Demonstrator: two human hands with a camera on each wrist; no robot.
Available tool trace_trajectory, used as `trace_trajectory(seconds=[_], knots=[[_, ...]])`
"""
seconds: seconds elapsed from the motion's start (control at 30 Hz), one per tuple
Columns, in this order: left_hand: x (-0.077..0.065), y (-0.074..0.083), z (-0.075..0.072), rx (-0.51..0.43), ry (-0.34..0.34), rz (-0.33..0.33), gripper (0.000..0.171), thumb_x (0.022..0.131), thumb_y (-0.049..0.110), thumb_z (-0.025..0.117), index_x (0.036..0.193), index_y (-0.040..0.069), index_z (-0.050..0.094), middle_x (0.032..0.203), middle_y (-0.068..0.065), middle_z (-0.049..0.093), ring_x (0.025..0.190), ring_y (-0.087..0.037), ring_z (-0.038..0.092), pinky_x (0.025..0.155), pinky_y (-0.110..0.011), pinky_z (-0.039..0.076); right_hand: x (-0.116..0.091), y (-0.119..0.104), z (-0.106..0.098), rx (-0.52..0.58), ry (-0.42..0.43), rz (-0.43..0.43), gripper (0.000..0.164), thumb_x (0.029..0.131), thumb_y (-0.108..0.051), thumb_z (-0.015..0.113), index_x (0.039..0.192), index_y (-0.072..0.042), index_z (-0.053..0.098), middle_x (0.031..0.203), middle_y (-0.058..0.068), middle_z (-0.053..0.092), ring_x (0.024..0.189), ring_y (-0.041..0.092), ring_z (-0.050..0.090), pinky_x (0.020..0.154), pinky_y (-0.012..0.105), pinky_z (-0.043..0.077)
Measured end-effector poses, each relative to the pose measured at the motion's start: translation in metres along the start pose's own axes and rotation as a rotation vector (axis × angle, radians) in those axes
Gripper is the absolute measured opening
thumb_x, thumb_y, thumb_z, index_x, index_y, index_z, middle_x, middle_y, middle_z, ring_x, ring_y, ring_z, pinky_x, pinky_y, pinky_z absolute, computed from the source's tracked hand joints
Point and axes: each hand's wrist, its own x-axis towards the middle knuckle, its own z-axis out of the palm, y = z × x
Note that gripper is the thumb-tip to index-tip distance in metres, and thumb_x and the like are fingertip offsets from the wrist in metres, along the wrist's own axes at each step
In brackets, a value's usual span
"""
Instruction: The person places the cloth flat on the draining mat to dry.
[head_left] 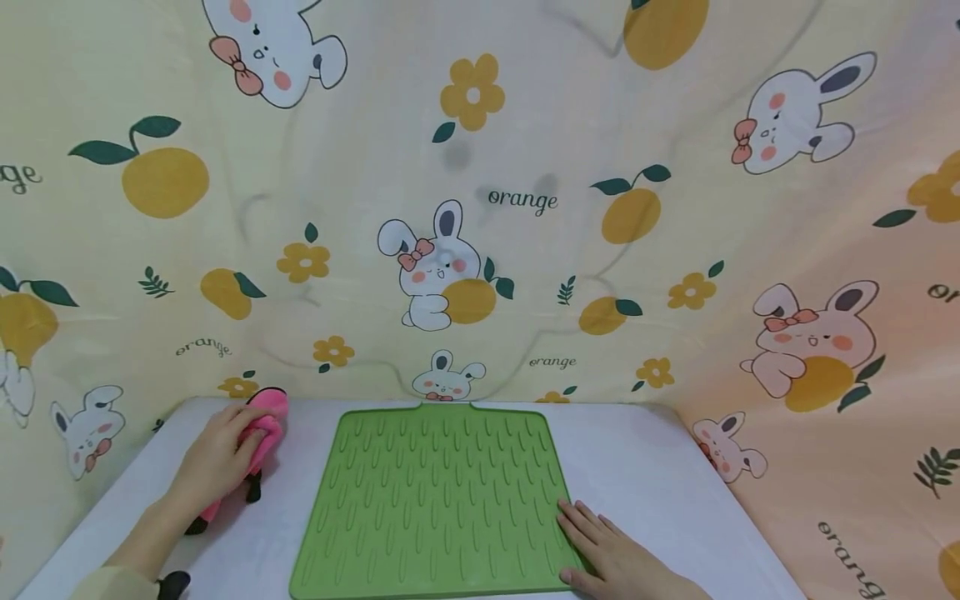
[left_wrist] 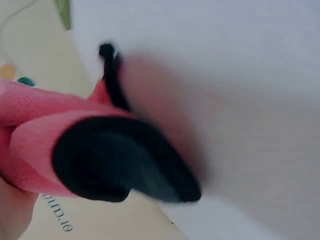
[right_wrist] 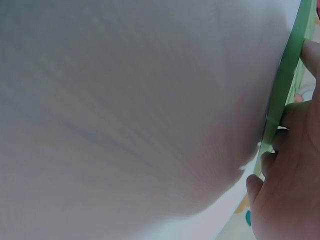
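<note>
My left hand (head_left: 213, 458) grips a soft pink plush-fabric item (head_left: 268, 406) with black trim at the table's left side; its exact kind I cannot tell. In the left wrist view the pink fabric (left_wrist: 42, 142) has a wide black end (left_wrist: 100, 155) and a thin black piece with a knobbed tip. Part of it is hidden behind my fingers. A green mat (head_left: 442, 500) with raised oblong ridges lies flat mid-table. On its lower right edge rests my right hand (head_left: 615, 554), fingers extended. The right wrist view shows those fingers along the mat's green edge (right_wrist: 280, 90).
A white tabletop (head_left: 615, 450) carries everything. Cream cloth (head_left: 360, 167) printed with rabbits, oranges and flowers hangs behind the table and along both sides. A small black object (head_left: 174, 585) shows beside my left wrist at the bottom edge.
</note>
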Motion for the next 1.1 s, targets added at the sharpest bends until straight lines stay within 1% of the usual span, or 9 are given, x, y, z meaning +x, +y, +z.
trace_trajectory(seconds=[0.1, 0.2, 0.3, 0.37, 0.47, 0.73, 0.97, 1.03, 1.1], knots=[[0.004, 0.006, -0.003, -0.058, 0.023, -0.054, 0.034, 0.089, 0.003, 0.062, 0.123, 0.002, 0.056, 0.114, -0.017, 0.052, 0.106, -0.038, 0.047, 0.083, -0.060, 0.043, -0.001, 0.000, 0.001, -0.007, 0.009, -0.005, 0.071, 0.097, -0.054, 0.038, 0.147, -0.004, 0.031, 0.154, 0.010, 0.026, 0.138, 0.038, 0.026, 0.101, 0.057, 0.034], [0.008, 0.014, -0.007, -0.104, 0.059, -0.072, 0.037, 0.090, 0.002, 0.061, 0.126, 0.001, 0.054, 0.115, -0.017, 0.051, 0.105, -0.036, 0.047, 0.081, -0.053, 0.047, 0.000, 0.002, 0.003, -0.017, 0.021, -0.016, 0.071, 0.097, -0.054, 0.038, 0.147, -0.004, 0.031, 0.154, 0.011, 0.027, 0.137, 0.038, 0.027, 0.100, 0.058, 0.035], [0.013, 0.026, -0.010, -0.159, 0.109, -0.065, 0.036, 0.090, 0.002, 0.061, 0.126, 0.003, 0.055, 0.115, -0.014, 0.052, 0.104, -0.030, 0.049, 0.082, -0.029, 0.049, 0.000, 0.003, 0.004, -0.016, 0.019, -0.015, 0.071, 0.097, -0.054, 0.038, 0.147, -0.004, 0.031, 0.154, 0.011, 0.027, 0.137, 0.038, 0.027, 0.099, 0.058, 0.035], [0.017, 0.036, -0.011, -0.193, 0.152, -0.042, 0.034, 0.090, 0.000, 0.061, 0.123, 0.003, 0.056, 0.112, -0.012, 0.054, 0.102, -0.025, 0.050, 0.080, -0.013, 0.043, 0.001, 0.004, 0.004, -0.012, 0.011, -0.009, 0.071, 0.097, -0.054, 0.038, 0.147, -0.004, 0.031, 0.154, 0.011, 0.026, 0.138, 0.037, 0.026, 0.099, 0.059, 0.035], [0.023, 0.053, -0.013, -0.259, 0.196, -0.007, 0.033, 0.089, -0.002, 0.061, 0.121, 0.004, 0.058, 0.111, -0.008, 0.054, 0.100, -0.016, 0.049, 0.079, 0.000, 0.035, 0.001, 0.004, 0.004, -0.003, 0.000, -0.003, 0.071, 0.097, -0.054, 0.038, 0.147, -0.005, 0.031, 0.154, 0.010, 0.026, 0.138, 0.037, 0.026, 0.099, 0.059, 0.034], [0.040, 0.099, -0.014, -0.393, 0.250, 0.110, 0.034, 0.086, -0.005, 0.064, 0.118, 0.007, 0.061, 0.110, -0.005, 0.056, 0.101, -0.004, 0.048, 0.082, -0.004, 0.038, 0.002, 0.004, 0.005, 0.011, 0.000, -0.010, 0.070, 0.097, -0.054, 0.038, 0.147, -0.004, 0.031, 0.154, 0.011, 0.025, 0.138, 0.039, 0.026, 0.099, 0.061, 0.033], [0.045, 0.168, -0.021, -0.503, 0.226, 0.201, 0.032, 0.084, -0.012, 0.062, 0.115, -0.005, 0.060, 0.111, -0.018, 0.056, 0.103, -0.021, 0.052, 0.085, -0.008, 0.042, 0.002, 0.004, 0.005, 0.009, -0.006, -0.003, 0.072, 0.097, -0.055, 0.037, 0.148, -0.005, 0.030, 0.155, 0.010, 0.025, 0.138, 0.038, 0.025, 0.100, 0.060, 0.033], [0.047, 0.181, -0.017, -0.540, 0.204, 0.219, 0.030, 0.085, -0.010, 0.062, 0.114, -0.004, 0.060, 0.113, -0.018, 0.056, 0.105, -0.023, 0.052, 0.086, -0.010, 0.042, 0.001, 0.004, 0.005, 0.002, 0.002, -0.002, 0.072, 0.097, -0.055, 0.037, 0.148, -0.006, 0.029, 0.155, 0.009, 0.024, 0.139, 0.037, 0.025, 0.100, 0.060, 0.033], [0.049, 0.188, -0.005, -0.576, 0.186, 0.229, 0.031, 0.085, -0.009, 0.063, 0.115, -0.003, 0.060, 0.115, -0.016, 0.056, 0.106, -0.024, 0.052, 0.088, -0.013, 0.043, 0.000, 0.003, 0.004, -0.007, 0.014, -0.006, 0.072, 0.097, -0.055, 0.038, 0.148, -0.006, 0.029, 0.155, 0.009, 0.025, 0.138, 0.037, 0.026, 0.100, 0.059, 0.033]])
